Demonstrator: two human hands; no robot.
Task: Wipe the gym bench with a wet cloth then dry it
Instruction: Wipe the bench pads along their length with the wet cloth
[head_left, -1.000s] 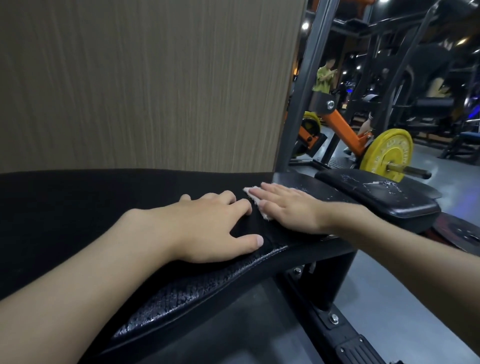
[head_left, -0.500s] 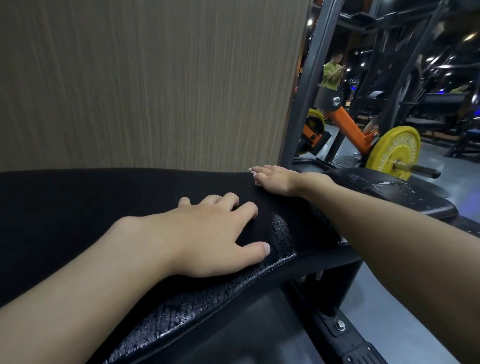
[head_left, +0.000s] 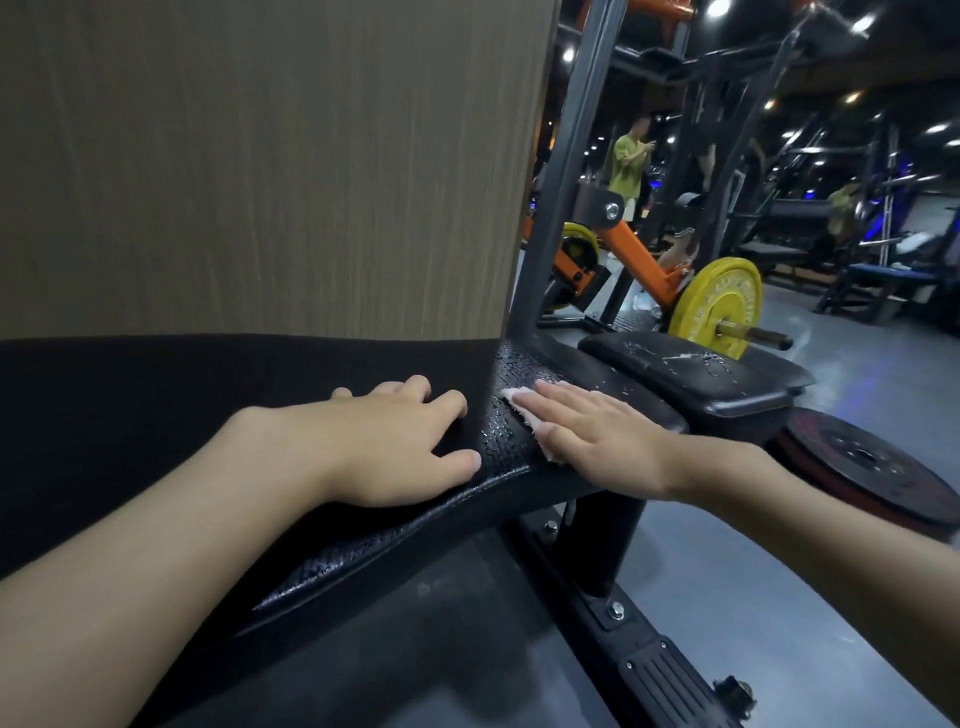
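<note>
The black gym bench pad (head_left: 156, 415) runs across the view, its surface near the right end cracked and glistening wet. My left hand (head_left: 395, 441) lies flat on the pad with fingers spread, holding nothing. My right hand (head_left: 597, 431) presses flat on a small white cloth (head_left: 519, 402) at the pad's right end; only the cloth's frayed edge shows past my fingers. A second black seat pad (head_left: 691, 369) sits just beyond, with water drops and white bits on it.
A wood-grain wall panel (head_left: 260, 156) rises right behind the bench. A dark steel upright (head_left: 561, 171) stands at its right end. Beyond are an orange machine with a yellow weight plate (head_left: 714, 306), a dark plate (head_left: 872, 462) on the floor, and a person in green (head_left: 628, 161) far off.
My right hand with the cloth has slid back from the pad's far edge toward me and to the right. My left hand has stayed put on the pad.
</note>
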